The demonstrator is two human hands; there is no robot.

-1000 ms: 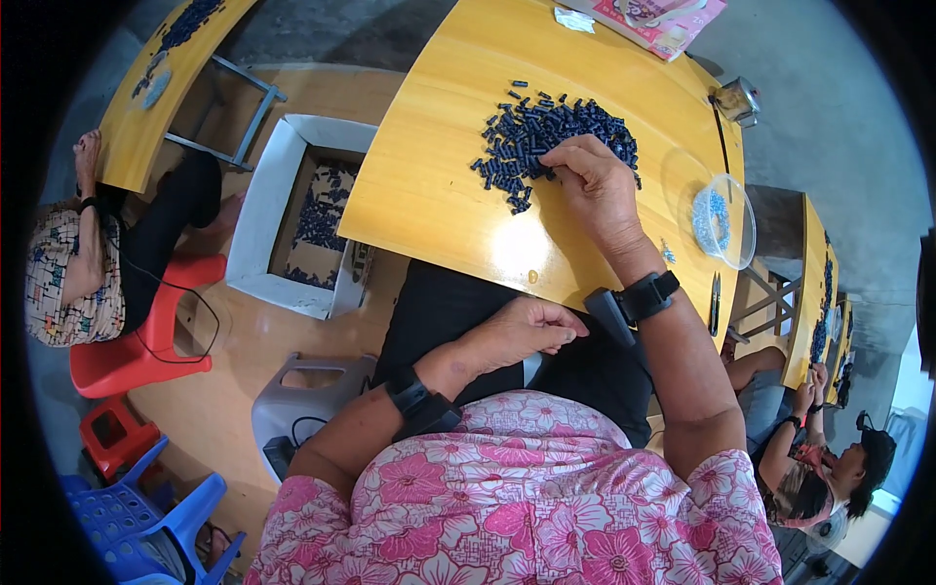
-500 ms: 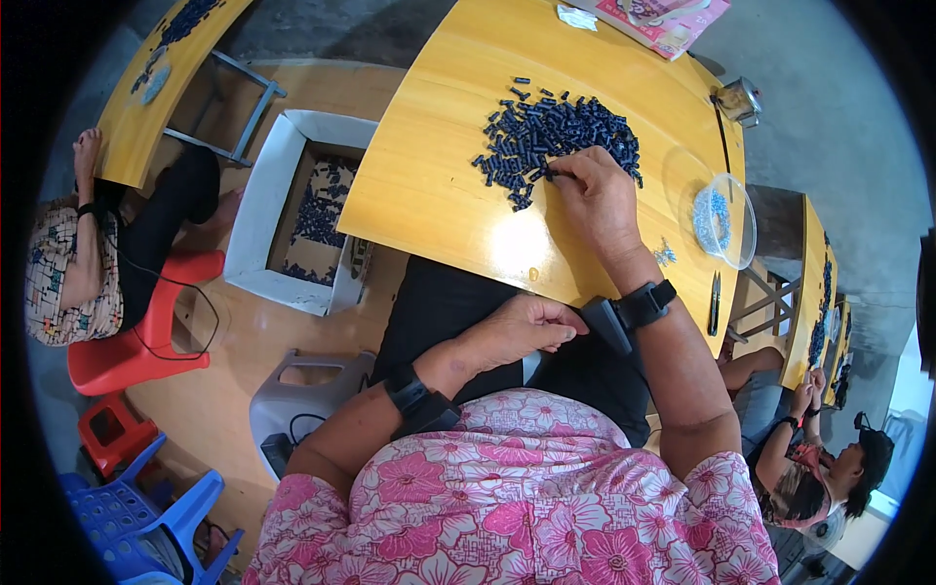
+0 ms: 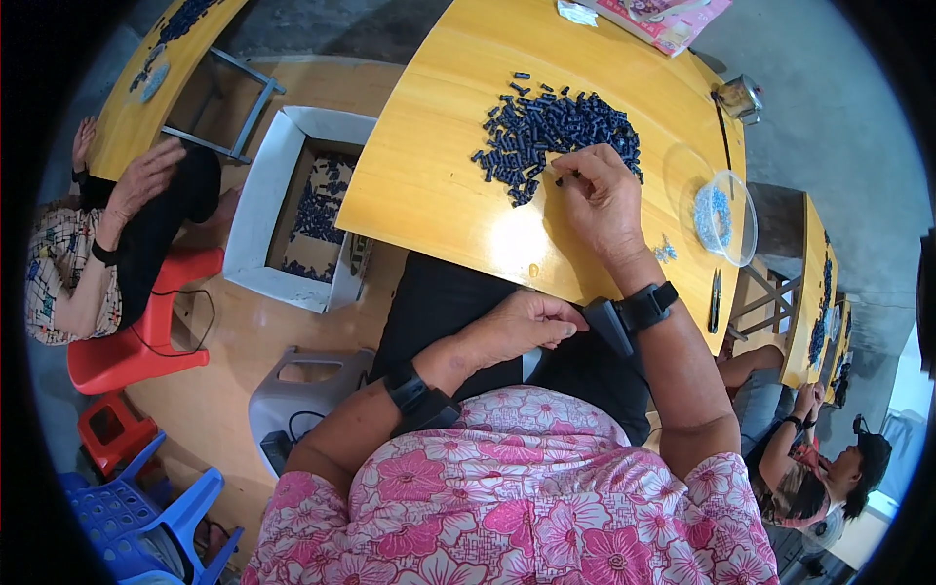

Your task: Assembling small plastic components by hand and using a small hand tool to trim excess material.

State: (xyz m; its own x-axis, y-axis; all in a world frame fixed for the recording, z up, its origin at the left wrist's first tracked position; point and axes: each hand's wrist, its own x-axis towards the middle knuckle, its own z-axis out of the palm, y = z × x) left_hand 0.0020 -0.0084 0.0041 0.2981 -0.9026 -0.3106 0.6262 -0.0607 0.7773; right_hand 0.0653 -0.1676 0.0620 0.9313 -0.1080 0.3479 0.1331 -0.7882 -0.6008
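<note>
A pile of small dark cylindrical parts [image 3: 561, 127] lies on the yellow wooden table [image 3: 409, 166]. At the pile's near edge is my right hand [image 3: 603, 205], thumb and forefinger pinched, with a small dark part just showing at the fingertips. My left hand [image 3: 512, 327] hovers over my lap by the table's front edge. Its thumb and forefinger are pressed together; anything between them is hidden. To the right of my right hand lie a few small clear bits [image 3: 665, 250] and a pair of dark tweezers [image 3: 716, 302]. Beyond them stands a clear round tub [image 3: 746, 229] holding small bluish pieces.
On the floor to the left stands a white box [image 3: 255, 210] holding more dark parts. A grey stool [image 3: 268, 409] is beside me. A pink box [image 3: 673, 24] and a metal mug [image 3: 741, 99] are at the table's far side. People sit at tables on both sides.
My right hand has shifted slightly right, away from the pile's edge, fingers still pinched. My left hand stays nearly in place. The person at left has raised a hand.
</note>
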